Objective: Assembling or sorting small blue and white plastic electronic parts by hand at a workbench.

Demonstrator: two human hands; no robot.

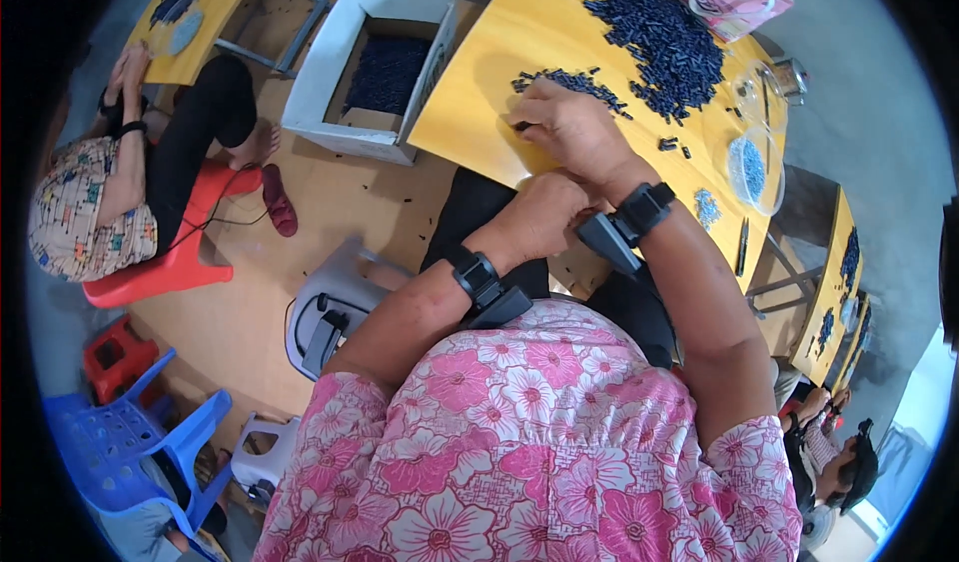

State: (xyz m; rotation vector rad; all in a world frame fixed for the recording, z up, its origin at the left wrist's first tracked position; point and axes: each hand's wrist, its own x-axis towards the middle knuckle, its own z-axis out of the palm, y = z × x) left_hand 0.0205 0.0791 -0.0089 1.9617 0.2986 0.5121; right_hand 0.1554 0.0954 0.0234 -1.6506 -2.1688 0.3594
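Note:
My right hand is over the near-left part of the yellow table, fingers bent inward. Its fingertips pinch a small dark cylindrical piece. Just beyond it lies a thin spread of similar dark blue pieces, and farther right a large heap. My left hand is closed at the table's near edge, below the right wrist. Its fingertips are partly hidden, so what they hold cannot be made out. A few loose pieces lie right of my right hand.
A clear tub of light-blue bits and a small pile of them are at the right, beside a black pen. A white carton of dark pieces stands left. Co-workers sit at other tables; a blue chair is lower left.

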